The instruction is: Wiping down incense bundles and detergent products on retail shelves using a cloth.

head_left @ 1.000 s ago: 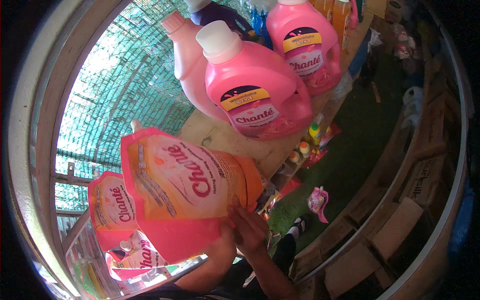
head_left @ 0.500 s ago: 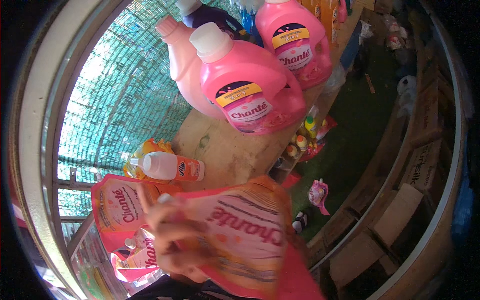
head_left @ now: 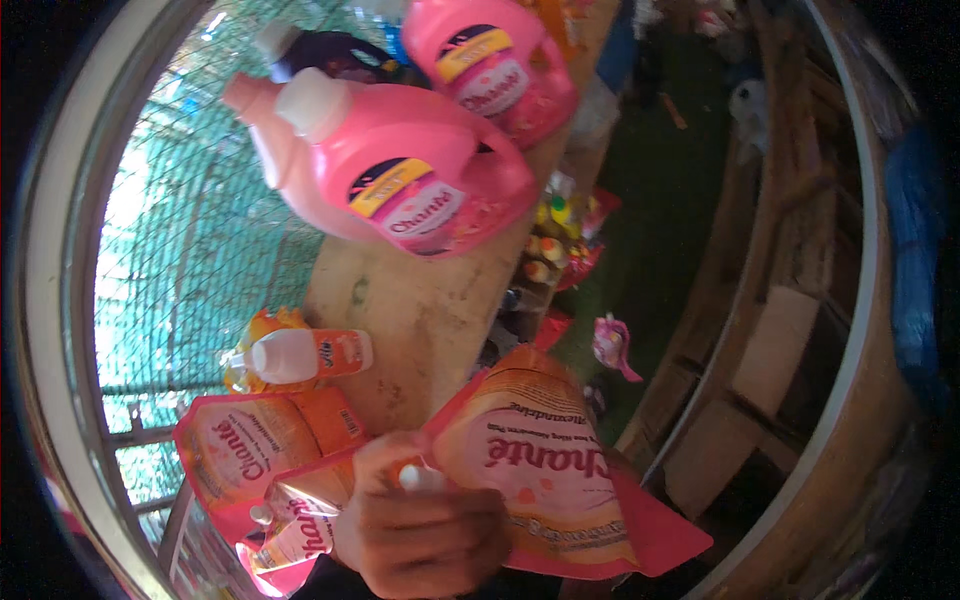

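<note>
- The left hand (head_left: 425, 540) is gripping the pink-and-orange pouch (head_left: 550, 470) at its spout corner, the fingers clamping there with the white cap (head_left: 411, 478) showing between thumb and knuckles
- The right hand is not showing, so I cannot tell how its fingers are holding
- The pouch is slanting out rightward from that grip; the step in hand seems to be handling it by its spout end, and the next move is probably calling for a firm hold and some support under the loose body
- Just left of the hand, a second pouch (head_left: 250, 452) and a smaller pouch (head_left: 300, 518) are sitting close together
- Beyond them, a white bottle (head_left: 308, 356) is resting on the counter (head_left: 410, 310)
- Farther off, two pink jugs (head_left: 345, 140) are standing before green netting (head_left: 180, 300)
</note>
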`<state>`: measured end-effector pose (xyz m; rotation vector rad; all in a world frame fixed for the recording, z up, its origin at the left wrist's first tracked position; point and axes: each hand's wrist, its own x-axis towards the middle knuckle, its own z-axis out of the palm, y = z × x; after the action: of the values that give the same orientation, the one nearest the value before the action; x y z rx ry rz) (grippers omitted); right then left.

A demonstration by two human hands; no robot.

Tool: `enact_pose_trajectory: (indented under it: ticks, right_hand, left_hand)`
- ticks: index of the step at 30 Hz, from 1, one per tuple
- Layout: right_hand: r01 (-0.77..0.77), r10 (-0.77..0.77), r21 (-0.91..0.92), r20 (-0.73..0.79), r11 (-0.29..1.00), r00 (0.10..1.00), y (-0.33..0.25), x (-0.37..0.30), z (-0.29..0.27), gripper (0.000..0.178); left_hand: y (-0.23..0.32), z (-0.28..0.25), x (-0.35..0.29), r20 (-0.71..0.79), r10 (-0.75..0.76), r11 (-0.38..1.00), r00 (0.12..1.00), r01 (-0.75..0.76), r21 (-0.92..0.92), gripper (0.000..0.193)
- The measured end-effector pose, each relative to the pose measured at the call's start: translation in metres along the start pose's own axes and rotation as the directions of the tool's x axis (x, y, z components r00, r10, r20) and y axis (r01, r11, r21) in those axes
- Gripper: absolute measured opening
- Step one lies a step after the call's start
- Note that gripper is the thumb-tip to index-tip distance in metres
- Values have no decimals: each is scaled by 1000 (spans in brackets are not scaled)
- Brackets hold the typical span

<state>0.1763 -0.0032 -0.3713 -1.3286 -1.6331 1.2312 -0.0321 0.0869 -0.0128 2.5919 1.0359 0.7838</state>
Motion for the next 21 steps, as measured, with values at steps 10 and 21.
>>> enact_pose_trajectory:
  ticks: [10, 21]
  right_hand:
    - [-414, 365, -188, -250, 890, 897, 71, -66, -13, 26]
    - [-389, 336, -46, -417, 920, 844, 326, -76, 94, 23]
  left_hand:
    - [-65, 143, -43, 295, -282, 937, 913, 328, -121, 12]
    - [-173, 379, -148, 418, -476, 857, 774, 515, 23, 8]
